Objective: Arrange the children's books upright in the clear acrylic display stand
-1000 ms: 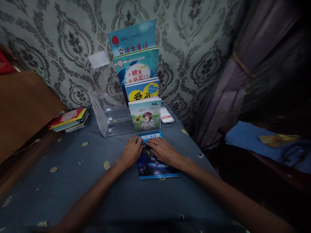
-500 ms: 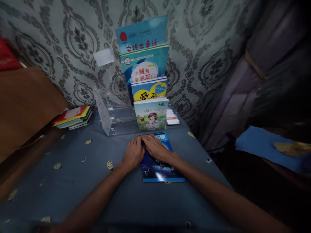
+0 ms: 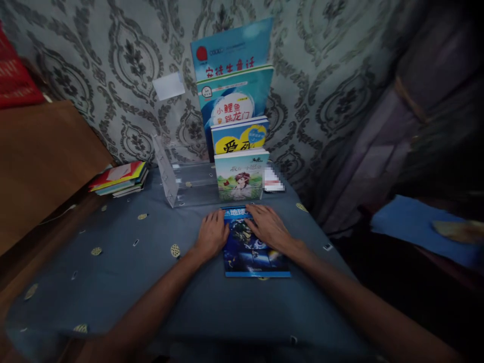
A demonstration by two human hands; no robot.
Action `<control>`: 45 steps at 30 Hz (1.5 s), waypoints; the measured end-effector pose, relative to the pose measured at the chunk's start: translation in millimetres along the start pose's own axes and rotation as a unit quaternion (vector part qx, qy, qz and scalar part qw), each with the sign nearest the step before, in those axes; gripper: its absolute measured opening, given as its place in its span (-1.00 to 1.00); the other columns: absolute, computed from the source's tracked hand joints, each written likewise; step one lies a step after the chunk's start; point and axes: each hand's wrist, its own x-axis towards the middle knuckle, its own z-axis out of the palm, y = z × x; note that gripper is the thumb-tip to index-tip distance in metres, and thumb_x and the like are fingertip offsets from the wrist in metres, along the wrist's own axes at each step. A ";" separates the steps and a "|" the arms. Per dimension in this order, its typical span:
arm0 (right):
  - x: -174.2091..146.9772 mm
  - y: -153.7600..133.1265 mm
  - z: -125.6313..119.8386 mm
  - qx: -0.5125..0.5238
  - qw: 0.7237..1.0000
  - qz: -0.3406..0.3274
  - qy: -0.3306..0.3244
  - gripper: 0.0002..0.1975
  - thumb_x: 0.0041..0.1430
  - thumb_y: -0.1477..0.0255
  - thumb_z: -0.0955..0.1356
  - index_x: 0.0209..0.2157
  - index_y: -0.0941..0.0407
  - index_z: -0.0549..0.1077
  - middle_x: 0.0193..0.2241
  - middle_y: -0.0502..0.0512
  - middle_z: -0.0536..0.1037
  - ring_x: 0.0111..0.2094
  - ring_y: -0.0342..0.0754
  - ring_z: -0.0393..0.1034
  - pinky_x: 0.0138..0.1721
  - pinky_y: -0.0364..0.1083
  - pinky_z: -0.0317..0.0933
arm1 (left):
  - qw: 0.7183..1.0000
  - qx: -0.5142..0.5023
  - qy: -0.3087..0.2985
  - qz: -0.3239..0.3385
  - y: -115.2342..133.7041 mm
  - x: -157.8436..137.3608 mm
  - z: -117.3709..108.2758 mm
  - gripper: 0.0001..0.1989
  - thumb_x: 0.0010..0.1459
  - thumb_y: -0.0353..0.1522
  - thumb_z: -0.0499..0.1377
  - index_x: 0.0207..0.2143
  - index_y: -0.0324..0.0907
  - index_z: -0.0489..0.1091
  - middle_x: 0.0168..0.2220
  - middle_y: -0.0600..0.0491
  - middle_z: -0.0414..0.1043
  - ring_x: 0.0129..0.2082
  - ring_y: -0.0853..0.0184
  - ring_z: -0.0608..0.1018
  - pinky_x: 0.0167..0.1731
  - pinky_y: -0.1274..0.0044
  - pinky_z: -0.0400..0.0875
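Observation:
A dark blue book (image 3: 244, 254) with a picture cover lies flat on the cloth-covered table (image 3: 151, 282). My left hand (image 3: 212, 234) rests along its left edge, fingers stretched forward and the thumb side against the book. Across the upper right of the cover lies my right hand (image 3: 267, 227), palm down with its fingers spread apart. Just beyond the book stands a clear acrylic rack (image 3: 166, 174). Its right side holds upright books in steps, with a green picture book (image 3: 242, 176) in front and a tall blue book (image 3: 234, 45) at the back.
A small pile of books (image 3: 121, 176) lies at the left beside a brown board (image 3: 49, 151). A pale card (image 3: 169, 86) sticks up above the rack's left part. Behind is a patterned wall (image 3: 136, 60); at right, a curtain (image 3: 374, 131) and a blue cloth (image 3: 412, 227).
My hands, together at the book's top left before, have come apart. The right one slid rightwards over the cover, showing more of the title. The view has shifted slightly.

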 end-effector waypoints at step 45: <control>4.0 66.5 17.9 0.373 0.916 0.119 0.092 -0.50 -0.02 0.72 0.20 -0.07 0.09 0.45 -0.08 0.09 0.67 0.06 0.01 0.53 0.16 0.11 0.32 | 0.977 0.017 -0.061 0.205 48.7 64.7 20.6 -0.52 0.30 -0.52 0.01 0.24 -0.15 0.36 0.25 -0.15 0.36 0.24 0.09 0.37 0.18 0.21 0.28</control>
